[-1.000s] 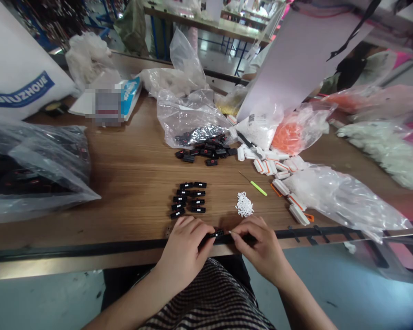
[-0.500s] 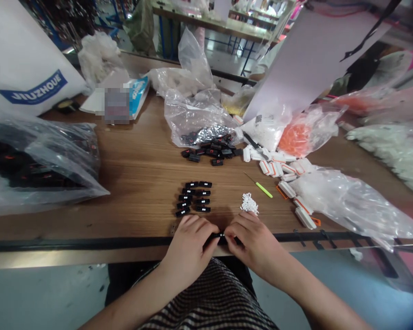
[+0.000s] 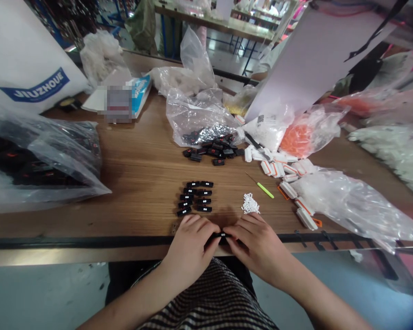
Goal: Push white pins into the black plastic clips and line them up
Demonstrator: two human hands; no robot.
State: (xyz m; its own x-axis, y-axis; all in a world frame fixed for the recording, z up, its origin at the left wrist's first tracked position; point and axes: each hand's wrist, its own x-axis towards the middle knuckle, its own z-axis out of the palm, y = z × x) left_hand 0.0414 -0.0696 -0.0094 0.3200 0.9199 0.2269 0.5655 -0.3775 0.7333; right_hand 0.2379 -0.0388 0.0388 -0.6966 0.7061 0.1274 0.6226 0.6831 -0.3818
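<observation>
At the table's front edge, my left hand (image 3: 194, 240) pinches one end of a small black connector (image 3: 222, 234) with white dots on it. My right hand (image 3: 253, 238) is closed at the connector's other end, fingertips touching it. Just beyond my left hand, black connectors (image 3: 204, 200) with white dots lie in two columns. A pile of small white plugs (image 3: 250, 204) sits beyond my right hand. Behind that is a yellow-green pick (image 3: 265, 190) with a thin metal tip.
More black connectors (image 3: 218, 150) spill from a clear bag (image 3: 199, 114) at the back. White and orange parts (image 3: 306, 218) lie at the right beside another clear bag (image 3: 351, 197). A large bag of black parts (image 3: 44, 160) stands at the left.
The fingers of my right hand have shifted slightly left and now lie closer over the connector's end. My left hand keeps nearly the same grip.
</observation>
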